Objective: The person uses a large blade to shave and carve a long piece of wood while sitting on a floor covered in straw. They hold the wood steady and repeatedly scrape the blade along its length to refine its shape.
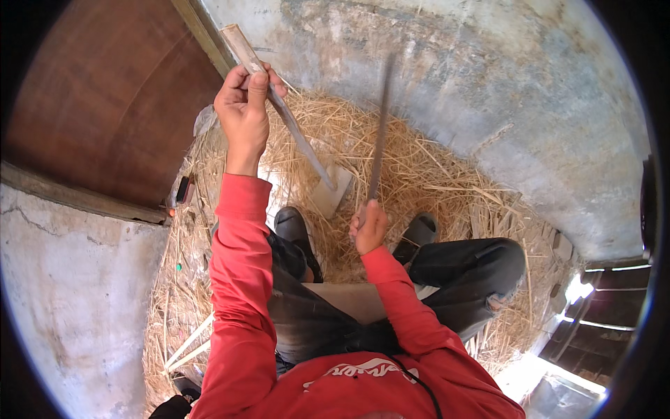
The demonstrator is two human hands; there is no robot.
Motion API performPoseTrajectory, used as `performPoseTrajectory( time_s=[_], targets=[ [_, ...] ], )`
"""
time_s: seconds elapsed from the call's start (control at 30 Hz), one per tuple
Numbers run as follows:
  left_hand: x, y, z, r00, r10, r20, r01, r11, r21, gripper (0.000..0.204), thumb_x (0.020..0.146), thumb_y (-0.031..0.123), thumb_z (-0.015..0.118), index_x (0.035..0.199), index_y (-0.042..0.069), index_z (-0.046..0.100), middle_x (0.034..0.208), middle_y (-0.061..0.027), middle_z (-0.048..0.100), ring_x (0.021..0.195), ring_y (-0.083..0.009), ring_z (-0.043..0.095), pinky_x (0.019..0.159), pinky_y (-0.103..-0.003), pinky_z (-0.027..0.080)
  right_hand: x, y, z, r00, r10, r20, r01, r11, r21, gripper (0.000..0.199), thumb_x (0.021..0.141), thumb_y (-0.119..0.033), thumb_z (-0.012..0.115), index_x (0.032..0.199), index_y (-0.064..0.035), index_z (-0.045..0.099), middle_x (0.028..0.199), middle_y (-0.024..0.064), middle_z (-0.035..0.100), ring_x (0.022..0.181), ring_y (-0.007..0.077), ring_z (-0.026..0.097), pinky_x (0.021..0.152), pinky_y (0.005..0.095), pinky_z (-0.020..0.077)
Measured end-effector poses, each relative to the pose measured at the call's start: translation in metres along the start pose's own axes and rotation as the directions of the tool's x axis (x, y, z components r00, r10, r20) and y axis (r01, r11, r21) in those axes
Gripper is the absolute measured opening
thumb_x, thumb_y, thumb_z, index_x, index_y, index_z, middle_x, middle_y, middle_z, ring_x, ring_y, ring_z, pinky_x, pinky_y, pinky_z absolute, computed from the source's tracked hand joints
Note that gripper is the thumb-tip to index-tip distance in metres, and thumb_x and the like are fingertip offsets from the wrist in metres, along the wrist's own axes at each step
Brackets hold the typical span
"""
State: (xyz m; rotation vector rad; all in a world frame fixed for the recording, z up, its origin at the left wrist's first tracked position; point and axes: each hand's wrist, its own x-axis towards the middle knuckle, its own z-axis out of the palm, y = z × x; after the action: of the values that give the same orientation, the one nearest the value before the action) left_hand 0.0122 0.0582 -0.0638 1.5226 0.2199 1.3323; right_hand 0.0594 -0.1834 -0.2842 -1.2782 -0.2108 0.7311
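**Blade raised over a slanted bamboo stick**

The left hand (242, 112) is lifted far and to the left, its fingers (257, 82) closed around the upper part of a long bamboo stick (279, 105). The stick's long axis slants from far-left, by the wooden door (105, 98), down to the near-right, where its lower end rests on a pale wooden block (333, 192) lying in the straw (433, 174).

The right hand (368, 227) sits lower and nearer the body, just right of the block. Its fingers are wrapped shut on the handle of a long blade (380, 133), which rises almost straight up and away from the fist and shows as a motion-blurred streak.

The blade lies to the right of the stick and crosses no part of it; the two are closest near the block, where the stick's lower end comes in just left of the fist. So the right hand is the one nearer the stick's working end, while the left holds its far end.

Both feet in dark sandals (293, 227) are planted in the straw either side of the block, against a grey concrete wall (502, 84).
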Motion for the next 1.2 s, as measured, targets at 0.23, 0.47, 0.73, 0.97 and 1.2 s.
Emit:
performPoseTrajectory(
  time_s=[0.23, 0.47, 0.73, 0.97, 1.2],
  targets=[
    [-0.001, -0.002, 0.011, 1.000, -0.018, 0.025, 0.020, 0.996, -0.087, 0.026, 0.100, 0.021, 0.062, 0.111, -0.003, 0.060, 0.088, -0.0064, 0.065, 0.074, -0.0143, 0.062, 0.070, -0.027, 0.049, 0.011, 0.219, -0.099, 0.910, 0.357, -0.209, -0.403, 0.647, -0.648, 0.065, 0.096, -0.066, 0.044, 0.066, -0.0091, 0.046, 0.054, 0.0017, 0.044, 0.044, 0.0165, 0.044, 0.046, 0.0337, 0.0386],
    [-0.001, -0.002, -0.002, 1.000, -0.003, -0.018, 0.002, 1.000, -0.027, 0.020, 0.100, 0.017, 0.063, 0.107, -0.002, 0.062, 0.086, -0.0065, 0.066, 0.072, -0.0133, 0.063, 0.069, -0.027, 0.050, 0.017, -0.072, 0.025, 0.992, 0.124, 0.034, -0.126, 0.989, 0.074, 0.062, 0.096, -0.066, 0.044, 0.077, -0.0076, 0.047, 0.057, 0.0018, 0.044, 0.046, 0.0143, 0.043, 0.045, 0.0314, 0.0383],
    [0.000, 0.003, 0.007, 1.000, -0.020, -0.020, 0.020, 1.000, 0.002, 0.025, 0.099, 0.020, 0.064, 0.108, -0.003, 0.061, 0.087, -0.0072, 0.066, 0.074, -0.0143, 0.063, 0.068, -0.027, 0.049, -0.014, 0.178, -0.070, 0.985, 0.103, -0.136, -0.159, 0.839, -0.520, 0.060, 0.098, -0.064, 0.043, 0.078, -0.0066, 0.048, 0.059, 0.0044, 0.045, 0.045, 0.0174, 0.043, 0.045, 0.0345, 0.0375],
    [-0.003, -0.002, 0.004, 1.000, 0.014, 0.001, -0.014, 1.000, 0.003, 0.022, 0.100, 0.016, 0.063, 0.107, -0.004, 0.061, 0.087, -0.0077, 0.066, 0.074, -0.0147, 0.063, 0.073, -0.029, 0.053, 0.007, -0.036, 0.003, 0.950, 0.304, -0.064, -0.303, 0.953, 0.021, 0.063, 0.093, -0.069, 0.047, 0.084, -0.0070, 0.051, 0.058, 0.0032, 0.045, 0.043, 0.0169, 0.043, 0.043, 0.0358, 0.0389],
    [0.001, -0.003, 0.006, 1.000, 0.017, -0.011, -0.017, 1.000, -0.007, 0.022, 0.100, 0.017, 0.063, 0.107, -0.004, 0.061, 0.088, -0.0072, 0.066, 0.074, -0.0145, 0.063, 0.073, -0.029, 0.052, 0.003, 0.057, -0.023, 0.975, -0.193, 0.108, 0.183, 0.979, 0.095, 0.065, 0.096, -0.069, 0.041, 0.073, -0.0091, 0.049, 0.061, 0.0043, 0.047, 0.049, 0.0163, 0.047, 0.049, 0.0340, 0.0414]
  ],
)
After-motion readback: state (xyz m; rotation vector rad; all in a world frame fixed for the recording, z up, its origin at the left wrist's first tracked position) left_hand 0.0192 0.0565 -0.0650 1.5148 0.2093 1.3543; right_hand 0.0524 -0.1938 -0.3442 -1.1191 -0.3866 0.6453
